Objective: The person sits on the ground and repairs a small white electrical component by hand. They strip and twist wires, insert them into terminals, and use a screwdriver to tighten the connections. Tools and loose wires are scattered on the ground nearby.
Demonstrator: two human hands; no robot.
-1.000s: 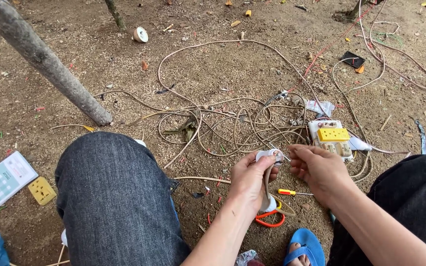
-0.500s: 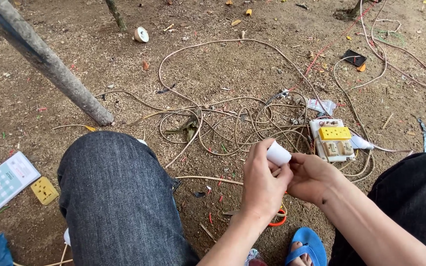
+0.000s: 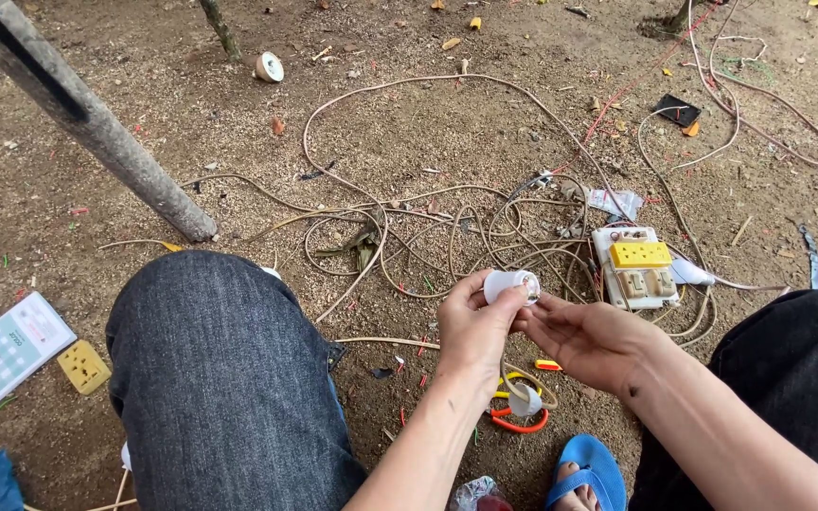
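In the head view, I look down at the sandy ground between my two knees. My left hand [image 3: 471,326] is in the lower middle of the frame, and its fingers are closed around a small white lamp socket [image 3: 510,285], which sits at the fingertips with its open end turned toward the right. My right hand [image 3: 587,338] is just beside it, palm turned up and fingers half open; its fingertips touch the open end of the socket, but I cannot tell if they grip something there. A thin cable goes down from the hands to the ground.

Below the hands, on the ground, lie orange-handled pliers [image 3: 517,420] and a small screwdriver with a yellow and red handle [image 3: 548,364]. At the bottom edge I see my foot in a blue sandal [image 3: 591,470].

Right of the hands, in the middle right of the frame, lies a white switch board with a yellow socket on it [image 3: 636,266]. Behind it and in the center spreads a tangle of pale wires [image 3: 447,232] over the soil.

My left knee in dark jeans [image 3: 224,378] fills the lower left. At the far left edge lie a green checked box [image 3: 7,355] and a yellow socket plate [image 3: 83,366]. A grey pole [image 3: 87,118] crosses the upper left corner diagonally, and a small round white part [image 3: 268,67] lies at the top, well apart from all.
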